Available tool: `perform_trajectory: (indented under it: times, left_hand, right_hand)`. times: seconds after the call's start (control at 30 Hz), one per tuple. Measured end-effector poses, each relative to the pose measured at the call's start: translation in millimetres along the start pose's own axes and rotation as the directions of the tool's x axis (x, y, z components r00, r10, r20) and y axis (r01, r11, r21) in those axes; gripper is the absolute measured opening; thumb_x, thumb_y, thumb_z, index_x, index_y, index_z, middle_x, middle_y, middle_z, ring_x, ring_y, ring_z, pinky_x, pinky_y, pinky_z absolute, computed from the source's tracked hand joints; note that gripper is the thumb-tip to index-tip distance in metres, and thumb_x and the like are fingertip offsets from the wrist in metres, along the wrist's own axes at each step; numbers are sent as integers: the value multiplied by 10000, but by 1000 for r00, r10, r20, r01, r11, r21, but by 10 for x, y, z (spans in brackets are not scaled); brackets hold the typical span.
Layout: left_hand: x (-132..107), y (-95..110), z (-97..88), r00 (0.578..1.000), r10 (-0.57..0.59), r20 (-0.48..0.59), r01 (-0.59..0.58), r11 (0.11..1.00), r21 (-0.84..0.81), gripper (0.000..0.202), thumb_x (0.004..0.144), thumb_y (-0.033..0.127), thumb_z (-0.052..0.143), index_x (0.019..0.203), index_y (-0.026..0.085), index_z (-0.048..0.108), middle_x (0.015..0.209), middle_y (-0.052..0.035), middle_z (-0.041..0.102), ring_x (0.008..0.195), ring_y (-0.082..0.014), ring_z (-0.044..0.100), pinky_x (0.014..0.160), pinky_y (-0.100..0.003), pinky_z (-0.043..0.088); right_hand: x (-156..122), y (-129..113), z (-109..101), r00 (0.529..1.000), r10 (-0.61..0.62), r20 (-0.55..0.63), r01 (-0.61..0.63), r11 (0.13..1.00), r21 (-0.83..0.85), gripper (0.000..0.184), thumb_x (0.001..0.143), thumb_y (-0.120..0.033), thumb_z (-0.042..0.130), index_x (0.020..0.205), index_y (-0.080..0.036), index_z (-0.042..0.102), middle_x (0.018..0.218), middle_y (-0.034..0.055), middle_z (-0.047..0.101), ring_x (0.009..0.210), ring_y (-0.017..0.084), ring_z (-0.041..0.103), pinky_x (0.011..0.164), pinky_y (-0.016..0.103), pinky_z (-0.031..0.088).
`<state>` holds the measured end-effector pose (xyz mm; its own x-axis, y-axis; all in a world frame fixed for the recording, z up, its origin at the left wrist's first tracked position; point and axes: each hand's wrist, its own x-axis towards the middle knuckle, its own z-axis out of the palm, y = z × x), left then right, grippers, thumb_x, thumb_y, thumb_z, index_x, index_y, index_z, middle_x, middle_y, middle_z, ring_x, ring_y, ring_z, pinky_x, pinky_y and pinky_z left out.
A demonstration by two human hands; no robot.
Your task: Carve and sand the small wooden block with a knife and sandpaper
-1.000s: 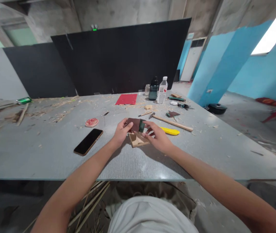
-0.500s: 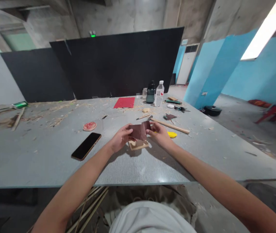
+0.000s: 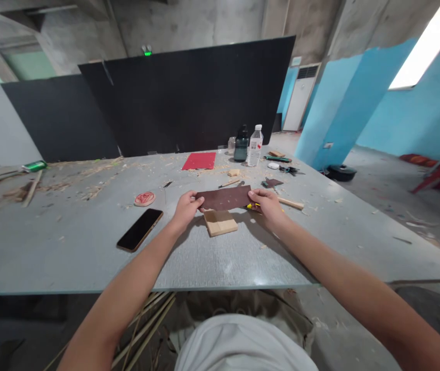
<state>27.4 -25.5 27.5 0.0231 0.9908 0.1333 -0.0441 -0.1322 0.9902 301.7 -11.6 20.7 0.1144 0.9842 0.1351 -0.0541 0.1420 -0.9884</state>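
A strip of dark brown sandpaper (image 3: pixel 224 198) is stretched between my two hands just above the table. My left hand (image 3: pixel 187 210) pinches its left end, thumb on top. At the other end, my right hand (image 3: pixel 269 206) grips the strip between thumb and fingers. Below the strip lies a small square wooden block (image 3: pixel 221 224), its far edge partly covered. A yellow object (image 3: pixel 254 206) shows in part beside my right hand. Behind that hand a wooden handle (image 3: pixel 291 203) sticks out to the right.
Left of my hands lie a phone (image 3: pixel 140 230) and a round red-marked wooden disc (image 3: pixel 144 199). Farther back are a red sheet (image 3: pixel 199 161), a dark bottle (image 3: pixel 241 147) and a clear water bottle (image 3: pixel 256 147). Wood scraps (image 3: pixel 22 190) litter the far left.
The sandpaper, folded or bent before, is now spread out flat and wide. My hands have moved apart, and more of the wooden block shows below.
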Motion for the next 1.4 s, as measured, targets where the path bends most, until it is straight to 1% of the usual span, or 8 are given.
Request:
perform_trajectory:
  times: [0.37,0.6,0.73,0.93,1.03,1.13,1.3,1.4]
  left_hand:
    - [-18,162,-70,998,-44,34,45,998,-32,455,670,429,910,879,217,565,718,-1,700,583,-128,601,637,-284,487]
    - [-285,481,-319,995,7,-103,2,997,81,461,654,439,917,908,193,622,691,-6,684,577,-145,626,591,-272,464]
    - [-828,617,-806,953,49,-298,7,983,184,548,647,474,917,1027,207,626,676,28,703,529,-131,605,554,-235,446]
    - [-1579,569,-1388,921,-43,-388,166,943,289,567,660,575,922,933,217,577,559,54,649,540,-127,573,603,-212,442]
    - [-1649,479,-1299,936,-83,-341,204,920,335,565,673,634,890,876,214,571,554,44,643,530,-120,552,593,-210,421]
    - [-1530,368,-1053,966,-102,-237,188,907,376,550,691,653,847,887,214,581,639,21,684,527,-127,567,564,-226,414]
    - [-1296,151,-626,982,-138,-128,177,910,374,538,773,571,784,1119,206,593,612,43,655,531,-165,611,575,-260,447]
    - [-1275,92,-359,991,-132,-36,133,874,467,540,886,455,694,1348,222,538,677,45,687,608,-188,662,632,-283,471]
  right_hand:
    - [80,-35,-31,997,-22,67,23,1000,-12,515,605,-655,908,705,-240,620,595,-38,477,544,126,402,527,308,417]
    - [-110,-48,84,949,-149,279,189,975,-120,475,883,-711,664,907,-237,666,740,8,597,637,163,545,624,327,500]
    - [-228,-73,124,859,-230,456,374,892,-254,495,891,-549,730,1285,-251,698,1147,108,721,1020,271,662,936,451,539]
    - [-239,-249,396,579,-161,799,669,654,-353,956,577,-348,991,1464,-231,656,1529,189,597,1430,438,482,1193,568,359]
    - [-148,-309,668,453,26,891,809,407,-423,1082,582,-459,990,1546,-192,577,1524,212,605,1397,453,523,1125,545,434]
    - [-82,-325,878,428,133,894,841,304,-448,1033,610,-429,965,1542,-203,583,1381,192,701,1279,430,612,984,479,517]
    - [-12,-456,649,456,121,882,836,283,-471,1017,686,-350,874,1607,-177,478,1310,209,679,1225,417,624,923,463,551]
    - [15,-669,168,577,-26,816,764,371,-528,1072,754,-398,835,1681,-203,333,1398,216,602,1232,409,629,998,533,552]
